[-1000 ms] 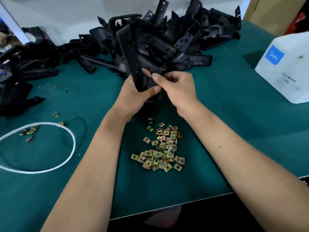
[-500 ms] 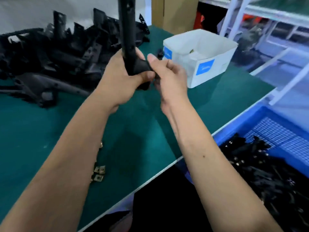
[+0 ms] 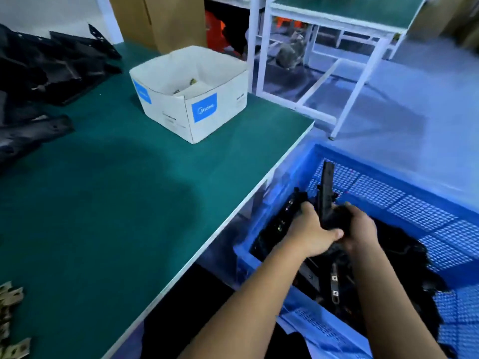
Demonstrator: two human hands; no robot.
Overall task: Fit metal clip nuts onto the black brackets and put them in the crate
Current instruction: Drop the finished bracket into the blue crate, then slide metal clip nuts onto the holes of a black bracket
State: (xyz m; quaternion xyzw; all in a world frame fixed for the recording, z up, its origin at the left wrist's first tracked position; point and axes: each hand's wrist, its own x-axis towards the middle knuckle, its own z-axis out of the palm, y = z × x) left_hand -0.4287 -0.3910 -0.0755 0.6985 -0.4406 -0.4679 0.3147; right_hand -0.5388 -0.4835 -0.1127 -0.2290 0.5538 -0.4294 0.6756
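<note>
A long black bracket (image 3: 327, 187) stands upright over the blue crate (image 3: 420, 211), which sits on the floor right of the table. My left hand (image 3: 309, 234) grips its lower end, thumb wrapped across the front. My right hand (image 3: 361, 230) holds the same lower end from the right, fingers curled round it. Inside the crate lie several black brackets (image 3: 334, 278), some with metal clip nuts showing. A few loose clip nuts (image 3: 11, 320) lie on the green table at the bottom left. A pile of bare black brackets (image 3: 44, 73) fills the far left.
A white cardboard box (image 3: 191, 99) with blue labels stands on the green table (image 3: 116, 190) near its far right corner. A white metal frame (image 3: 337, 73) stands on the floor beyond the crate. A brown carton (image 3: 160, 19) is behind the table.
Both hands have carried the bracket from above the table rightwards and down over the blue crate. The view has swung right with them, so the clip nut heap is now at the left edge.
</note>
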